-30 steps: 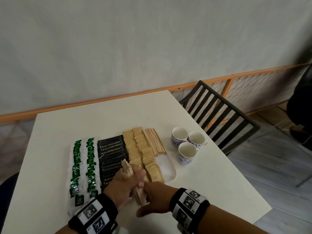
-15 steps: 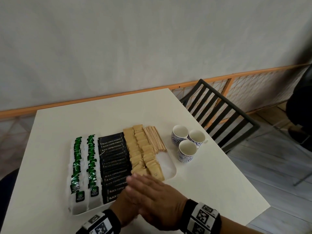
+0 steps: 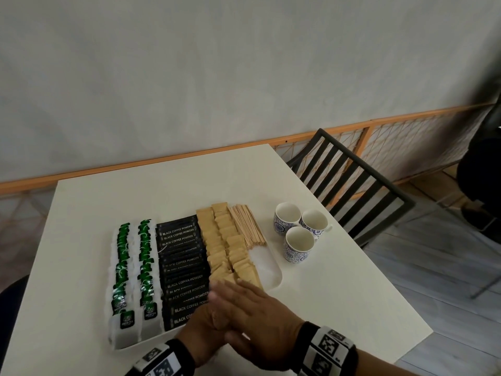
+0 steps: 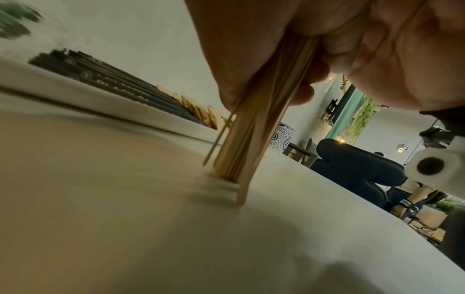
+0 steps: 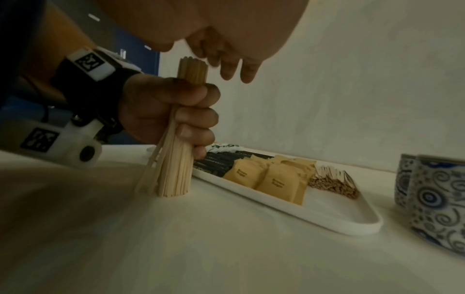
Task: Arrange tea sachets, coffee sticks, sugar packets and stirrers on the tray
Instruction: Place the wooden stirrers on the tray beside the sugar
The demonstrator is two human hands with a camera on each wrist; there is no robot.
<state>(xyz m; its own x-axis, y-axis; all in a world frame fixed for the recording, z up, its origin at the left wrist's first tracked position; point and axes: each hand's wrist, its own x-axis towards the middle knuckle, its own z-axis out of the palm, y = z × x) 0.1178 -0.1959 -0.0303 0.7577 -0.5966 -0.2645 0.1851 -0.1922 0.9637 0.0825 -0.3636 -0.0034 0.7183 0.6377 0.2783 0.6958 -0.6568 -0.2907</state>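
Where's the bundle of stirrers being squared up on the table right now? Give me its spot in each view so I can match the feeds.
Head: not visible; the right hand lies flat over it, covering the left hand.
Left wrist: bundle of stirrers at centre, gripped from above, ends on the table.
Right wrist: left of centre, upright in the left hand's fingers.
Shared landmark: the white tray.

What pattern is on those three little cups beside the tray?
Blue swirls and circles on white; the cups show it best in the right wrist view.
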